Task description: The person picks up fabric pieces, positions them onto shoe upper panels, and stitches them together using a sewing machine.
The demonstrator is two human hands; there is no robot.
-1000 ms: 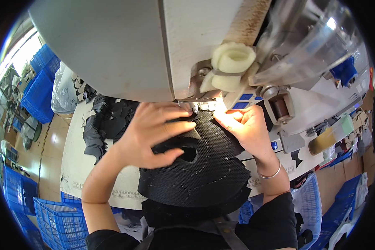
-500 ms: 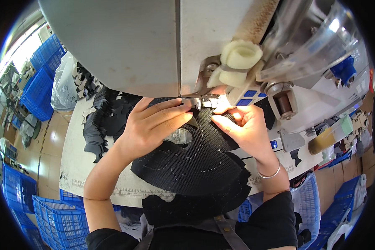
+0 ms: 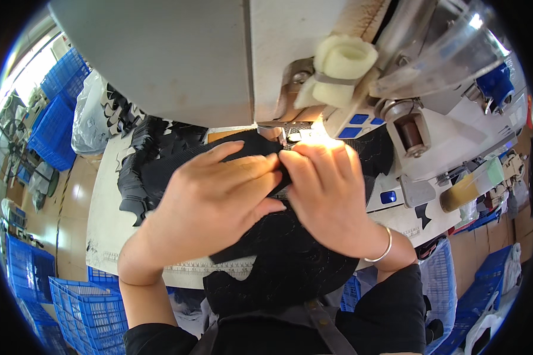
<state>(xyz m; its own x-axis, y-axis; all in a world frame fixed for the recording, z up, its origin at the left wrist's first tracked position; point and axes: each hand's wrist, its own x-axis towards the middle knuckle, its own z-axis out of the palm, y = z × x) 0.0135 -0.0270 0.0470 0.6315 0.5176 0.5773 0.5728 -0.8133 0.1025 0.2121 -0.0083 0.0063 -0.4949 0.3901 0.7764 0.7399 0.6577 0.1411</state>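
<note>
Both hands have drawn closer together since a moment ago, fingertips now meeting just below the needle. The left hand (image 3: 216,198) lies flat, fingers spread, pressing the black fabric (image 3: 290,260), which runs under its palm and down toward the person's lap. The right hand (image 3: 331,192), fingers curled, pinches the fabric's edge beneath the lit needle area (image 3: 296,133) of the sewing machine (image 3: 177,59). More black pieces (image 3: 142,148) lie left of the left hand, on the table (image 3: 103,207).
</note>
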